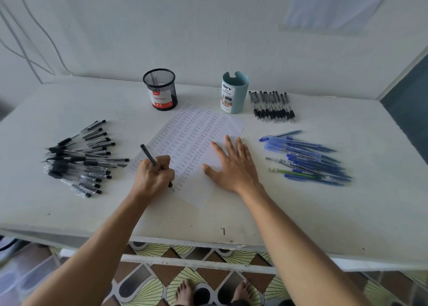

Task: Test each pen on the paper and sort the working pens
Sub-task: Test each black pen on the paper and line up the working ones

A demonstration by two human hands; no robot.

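Observation:
A white sheet of paper (203, 129) lies slanted in the middle of the table, covered with rows of the handwritten word "test". My left hand (154, 175) grips a black pen (148, 154), its tip on the paper's lower left part. My right hand (231, 164) lies flat with spread fingers on the paper's right side. A heap of black pens (81, 158) lies at the left. A heap of blue pens (308, 159) lies at the right.
A black mesh pen cup (160, 89) and a pale teal desk organizer cup (234, 92) stand at the back. A neat row of black pens (272, 106) lies right of the teal cup. The table's front edge (185, 242) is near me; tiled floor below.

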